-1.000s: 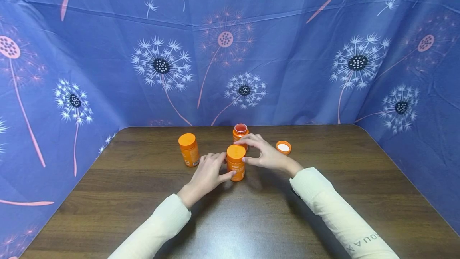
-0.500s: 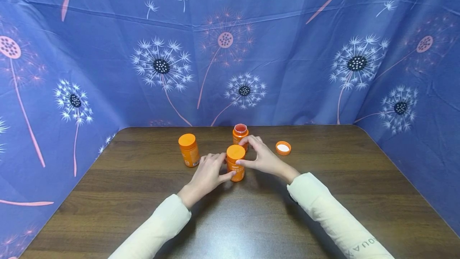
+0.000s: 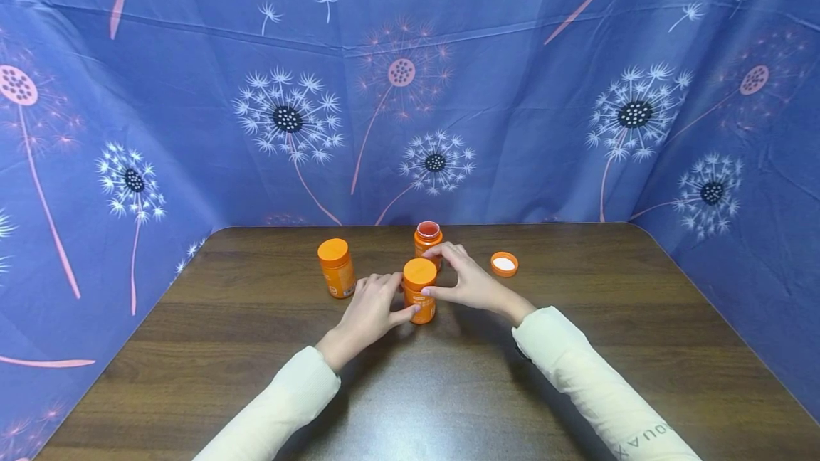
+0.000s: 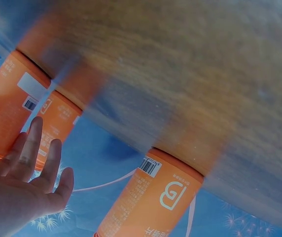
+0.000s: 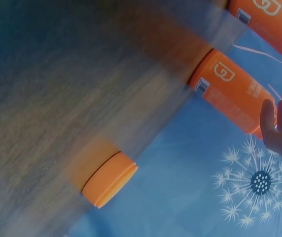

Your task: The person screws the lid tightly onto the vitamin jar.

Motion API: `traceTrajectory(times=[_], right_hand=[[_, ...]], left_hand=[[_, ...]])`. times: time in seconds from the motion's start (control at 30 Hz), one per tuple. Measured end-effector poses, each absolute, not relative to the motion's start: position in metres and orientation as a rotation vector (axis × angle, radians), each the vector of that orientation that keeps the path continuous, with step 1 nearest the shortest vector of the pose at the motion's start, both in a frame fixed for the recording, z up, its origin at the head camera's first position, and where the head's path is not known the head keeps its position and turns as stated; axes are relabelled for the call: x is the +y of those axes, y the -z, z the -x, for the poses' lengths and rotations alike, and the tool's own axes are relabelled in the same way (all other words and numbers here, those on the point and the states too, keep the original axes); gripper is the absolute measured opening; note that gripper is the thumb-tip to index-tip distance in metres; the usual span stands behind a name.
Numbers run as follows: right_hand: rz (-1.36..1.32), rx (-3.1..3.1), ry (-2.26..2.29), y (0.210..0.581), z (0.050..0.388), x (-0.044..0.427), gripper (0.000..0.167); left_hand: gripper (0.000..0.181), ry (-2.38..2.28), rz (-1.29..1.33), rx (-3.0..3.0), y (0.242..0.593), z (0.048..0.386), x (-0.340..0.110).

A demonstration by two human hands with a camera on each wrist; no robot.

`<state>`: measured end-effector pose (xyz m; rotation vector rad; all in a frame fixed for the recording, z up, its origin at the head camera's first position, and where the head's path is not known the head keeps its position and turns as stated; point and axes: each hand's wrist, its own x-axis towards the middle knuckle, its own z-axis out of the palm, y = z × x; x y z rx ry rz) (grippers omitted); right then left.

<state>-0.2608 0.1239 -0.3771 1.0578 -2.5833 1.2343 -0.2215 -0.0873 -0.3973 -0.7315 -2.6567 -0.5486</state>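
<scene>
A capped orange bottle (image 3: 419, 304) stands upright mid-table. My left hand (image 3: 368, 311) grips its body from the left, thumb in front and fingers behind. From the right, my right hand (image 3: 470, 283) holds the bottle near its orange lid (image 3: 419, 272), thumb at the front, forefinger reaching round the back. That forefinger also crosses in front of an uncapped orange bottle (image 3: 428, 233) just behind. In the left wrist view, several fingers of the left hand (image 4: 22, 182) stretch beside the gripped bottle (image 4: 13, 103); the right wrist view shows only fingertips of the right hand (image 5: 281, 128).
Another capped orange bottle (image 3: 337, 269) stands to the left, apart from my left hand. A loose orange lid (image 3: 505, 264) lies at the right, white inside facing up. The brown wooden table (image 3: 410, 390) ends at a blue dandelion-print cloth (image 3: 512, 91) hanging behind.
My right hand's thumb has moved left and slightly down across the front of the bottle, and its wrist has shifted a little. The left hand and the bottles have stayed in place.
</scene>
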Motion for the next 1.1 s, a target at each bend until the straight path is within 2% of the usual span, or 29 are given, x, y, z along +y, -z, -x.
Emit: traceTrajectory(times=[0.47,0.77,1.1], right_hand=[[-1.339,-2.490,-1.191,0.367,0.266,0.132,0.050],[-1.302,-2.542,-1.175,0.366,0.266,0.132,0.046],[-1.142,-2.583,-1.193,0.369,0.265,0.129,0.043]], left_hand=[[0.042,0.545,0.730,-2.680,0.398,0.222,-0.087],[0.043,0.541,0.725,-2.692,0.398,0.222,-0.087],[0.043,0.536,0.727,-2.689,0.398,0.223,-0.088]])
